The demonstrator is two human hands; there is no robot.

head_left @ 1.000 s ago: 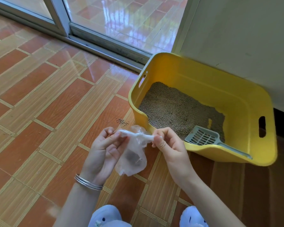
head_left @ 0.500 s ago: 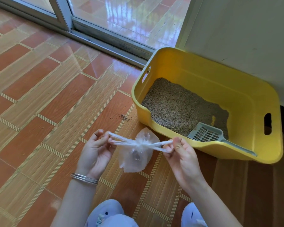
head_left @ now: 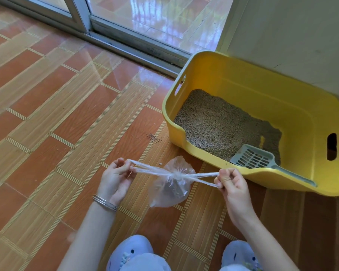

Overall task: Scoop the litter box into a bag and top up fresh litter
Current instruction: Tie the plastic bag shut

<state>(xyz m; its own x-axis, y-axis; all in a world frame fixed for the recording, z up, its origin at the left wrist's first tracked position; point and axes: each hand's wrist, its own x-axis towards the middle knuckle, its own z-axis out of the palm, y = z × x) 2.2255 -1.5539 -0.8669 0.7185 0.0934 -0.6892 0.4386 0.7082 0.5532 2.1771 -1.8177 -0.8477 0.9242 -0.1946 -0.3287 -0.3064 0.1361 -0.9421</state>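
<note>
A small clear plastic bag (head_left: 169,189) with dark clumps inside hangs above the floor between my hands, knotted at its top. My left hand (head_left: 115,178) pinches one stretched bag handle, my right hand (head_left: 232,181) pinches the other, and the two handles are pulled taut sideways. To the right stands the yellow litter box (head_left: 305,106), partly filled with grey-brown litter (head_left: 217,124). A grey slotted scoop (head_left: 252,159) lies in the box's near corner, its handle resting on the rim.
A few spilled litter grains (head_left: 154,136) lie on the tiled floor left of the box. A sliding glass door track (head_left: 137,41) runs behind. A pale wall (head_left: 294,36) backs the box. My two blue slippers (head_left: 133,253) are at the bottom edge.
My hands have moved apart, drawing the bag's handles out tight and closing the knot. The view has shifted slightly toward the box.
</note>
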